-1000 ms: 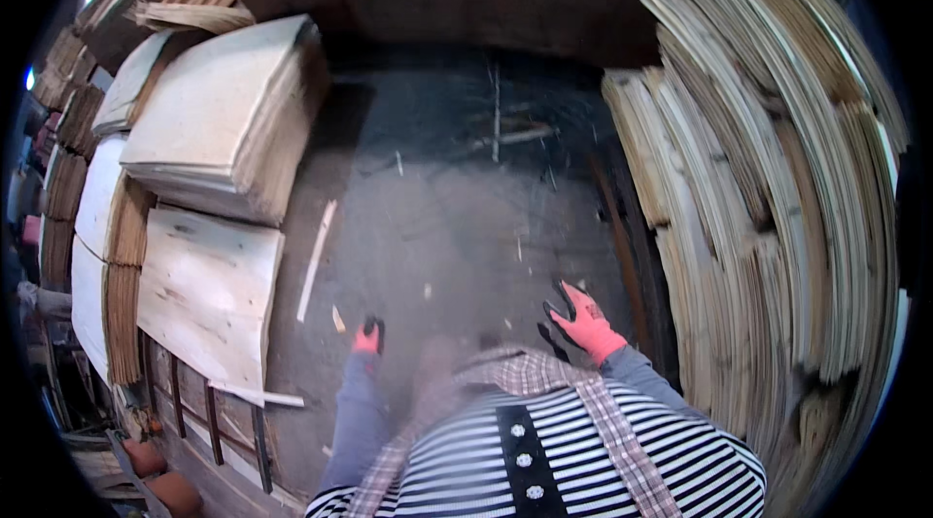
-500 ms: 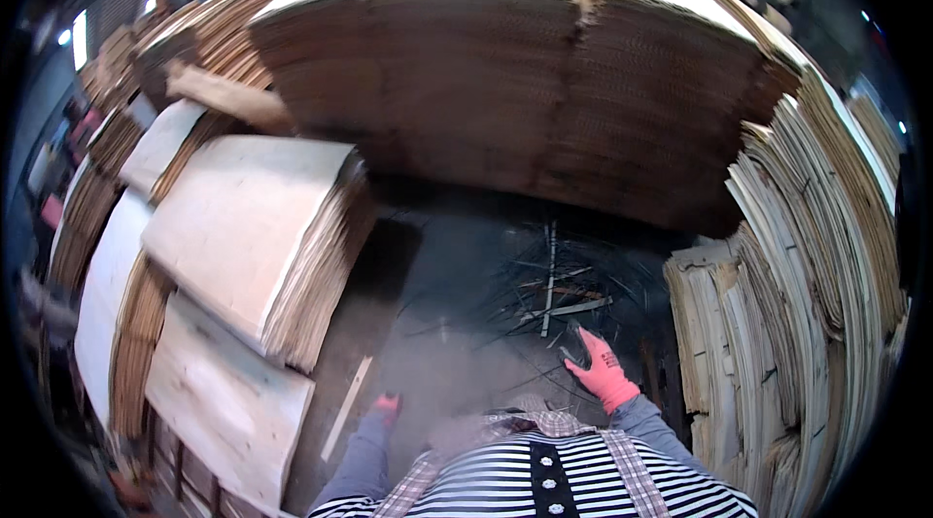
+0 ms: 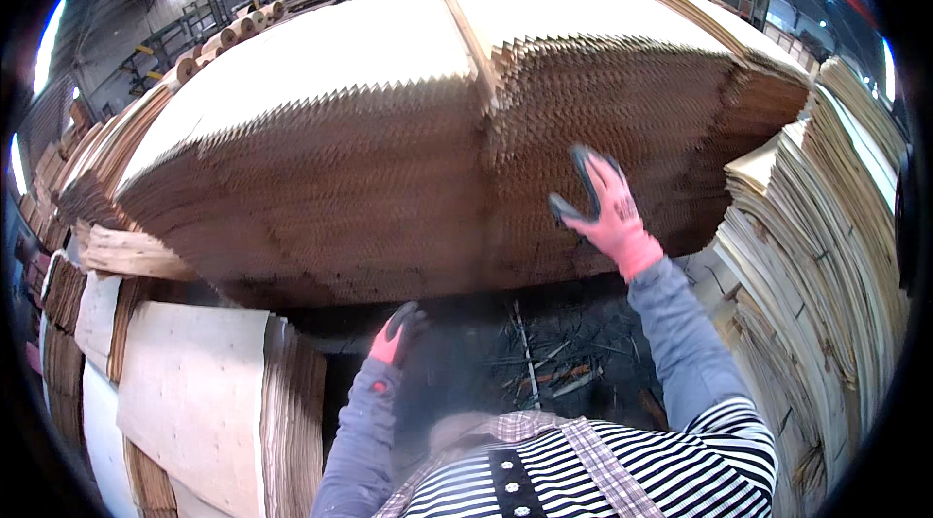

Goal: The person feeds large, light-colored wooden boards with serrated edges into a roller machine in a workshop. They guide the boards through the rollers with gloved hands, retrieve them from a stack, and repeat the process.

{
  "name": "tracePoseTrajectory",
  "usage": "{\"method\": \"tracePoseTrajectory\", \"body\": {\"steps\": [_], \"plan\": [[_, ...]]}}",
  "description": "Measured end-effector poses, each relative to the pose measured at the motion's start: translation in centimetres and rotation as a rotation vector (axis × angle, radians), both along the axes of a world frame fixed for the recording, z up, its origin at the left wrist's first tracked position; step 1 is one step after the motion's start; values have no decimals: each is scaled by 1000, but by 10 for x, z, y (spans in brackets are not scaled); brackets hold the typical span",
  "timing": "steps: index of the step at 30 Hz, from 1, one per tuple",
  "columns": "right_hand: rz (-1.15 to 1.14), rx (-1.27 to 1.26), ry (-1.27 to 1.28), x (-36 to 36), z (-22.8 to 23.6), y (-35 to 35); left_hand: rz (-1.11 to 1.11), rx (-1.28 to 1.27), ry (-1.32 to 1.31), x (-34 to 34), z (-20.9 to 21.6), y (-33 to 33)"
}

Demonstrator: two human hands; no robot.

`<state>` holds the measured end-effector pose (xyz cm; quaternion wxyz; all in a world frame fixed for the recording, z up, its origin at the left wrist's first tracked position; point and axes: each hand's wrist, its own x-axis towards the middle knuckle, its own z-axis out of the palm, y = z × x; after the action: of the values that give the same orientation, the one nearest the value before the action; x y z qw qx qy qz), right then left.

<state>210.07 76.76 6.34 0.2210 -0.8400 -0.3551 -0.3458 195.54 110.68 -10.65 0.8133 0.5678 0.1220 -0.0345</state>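
The right gloved hand (image 3: 607, 212) is spread and free before the veneer stack (image 3: 340, 192); the left gloved hand (image 3: 394, 336) is blurred, its grip I cannot tell

left hand (image 3: 397, 333) smudgy, finger spread unclear, print on right hand (image 3: 614, 219) too small to read, tall sheet stack (image 3: 389, 197) partly hidden behind right hand, lower stack (image 3: 194, 382) left of left hand cut by bottom edge, striped shirt (image 3: 603, 479) below both hands cut off too, floor (image 3: 437, 372) between hands blurred
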Motion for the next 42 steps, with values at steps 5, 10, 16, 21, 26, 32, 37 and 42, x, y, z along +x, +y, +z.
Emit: {"method": "tracePoseTrajectory", "body": {"steps": [5,10,16,21,26,32,37,42], "plan": [[-473,-243,-166,160,80,28,12,-10,-8,77,14,56],[-314,-365,-178,240,105,17,-99,136,-248,181,95,69],[-142,-226,-374,259,123,7,-316,251,-631,296,233,-2],[-113,-196,-473,261,168,5,-228,-463,-110,374,311,-88],[-1,-188,-599,277,168,9,-783,-646,-278,414,329,-138],[-189,-145,-402,250,134,-25,-683,-402,-347,429,313,-127],[-335,-157,-379,265,133,-43,-547,-233,-168,417,326,-155],[-275,-123,-199,266,117,-32,-773,-355,-36,430,313,-121]]}}
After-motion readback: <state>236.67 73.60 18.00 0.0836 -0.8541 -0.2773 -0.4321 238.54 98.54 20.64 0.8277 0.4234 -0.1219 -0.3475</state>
